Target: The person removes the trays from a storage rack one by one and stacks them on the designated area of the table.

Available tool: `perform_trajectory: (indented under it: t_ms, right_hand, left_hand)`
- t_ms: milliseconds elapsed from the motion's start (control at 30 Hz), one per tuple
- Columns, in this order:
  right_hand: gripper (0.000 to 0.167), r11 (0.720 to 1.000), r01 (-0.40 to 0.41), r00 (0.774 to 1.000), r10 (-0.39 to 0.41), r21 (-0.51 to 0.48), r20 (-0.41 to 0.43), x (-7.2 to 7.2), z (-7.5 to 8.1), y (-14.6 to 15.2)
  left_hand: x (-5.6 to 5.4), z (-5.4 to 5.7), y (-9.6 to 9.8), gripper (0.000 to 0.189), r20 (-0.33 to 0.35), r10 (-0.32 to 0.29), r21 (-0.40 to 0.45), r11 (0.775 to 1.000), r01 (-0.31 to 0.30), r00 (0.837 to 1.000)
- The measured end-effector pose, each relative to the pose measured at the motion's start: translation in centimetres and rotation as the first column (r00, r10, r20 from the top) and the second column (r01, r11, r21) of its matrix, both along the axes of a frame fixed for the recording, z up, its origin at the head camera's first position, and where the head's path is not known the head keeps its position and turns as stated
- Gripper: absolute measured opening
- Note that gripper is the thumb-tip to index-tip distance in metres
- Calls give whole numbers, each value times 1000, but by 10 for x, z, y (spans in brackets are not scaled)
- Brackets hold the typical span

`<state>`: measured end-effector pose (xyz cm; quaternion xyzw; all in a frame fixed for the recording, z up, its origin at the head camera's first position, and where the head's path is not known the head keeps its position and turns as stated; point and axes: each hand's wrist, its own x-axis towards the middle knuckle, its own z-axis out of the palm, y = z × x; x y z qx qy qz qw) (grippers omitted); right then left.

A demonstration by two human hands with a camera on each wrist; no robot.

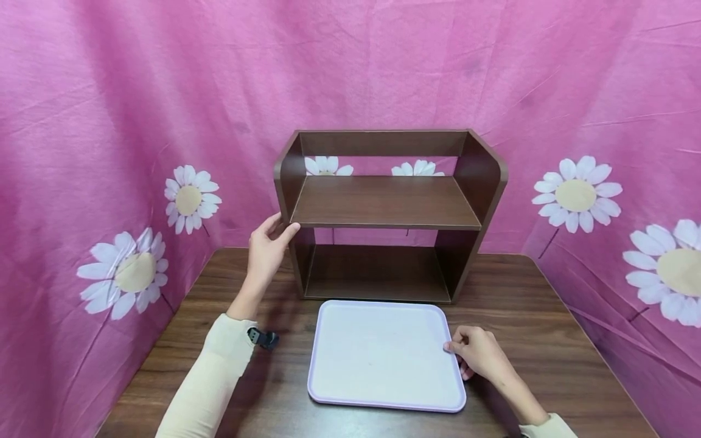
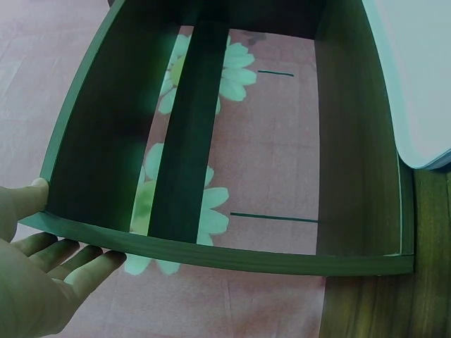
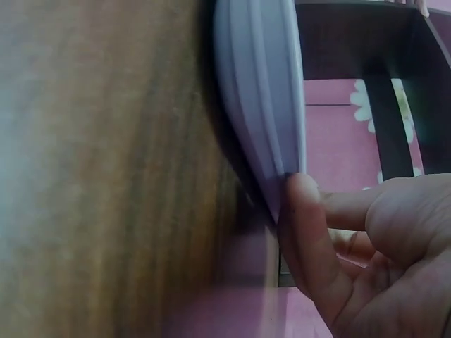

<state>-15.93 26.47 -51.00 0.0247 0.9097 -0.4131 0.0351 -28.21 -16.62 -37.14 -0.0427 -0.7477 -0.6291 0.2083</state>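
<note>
A dark brown two-tier wooden desk shelf [image 1: 383, 204] stands upright on the table. At its left side panel, my left hand [image 1: 266, 250] grips the front edge, the thumb by the middle board and the fingers along the outside; the left wrist view shows the thumb [image 2: 32, 197] on the panel's inner side. Before the shelf lies a white rectangular tray [image 1: 383, 356] with a pale purple rim, its far edge close to the shelf's base. My right hand [image 1: 483, 353] pinches the tray's right rim. In the right wrist view the tray's side [image 3: 259, 77] shows lengthwise ridges.
The wood-grain table [image 1: 526, 310] extends to both sides of the shelf and tray. A pink cloth [image 1: 383, 67] printed with white daisies hangs behind and at both sides. A dark watch-like band [image 1: 263, 338] is on the left wrist.
</note>
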Motion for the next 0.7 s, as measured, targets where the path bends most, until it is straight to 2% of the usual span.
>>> perform_trajectory:
  t_ms: [433, 700]
  right_hand:
    - [19, 1000, -5, 1000, 5, -5, 28, 1, 1, 2]
    - [22, 999, -9, 1000, 10, -52, 25, -2, 5, 12]
  left_hand:
    - [-1, -2, -1, 51, 14, -13, 15, 1000, 13, 1000]
    - [5, -10, -6, 44, 33, 15, -12, 1000, -15, 999]
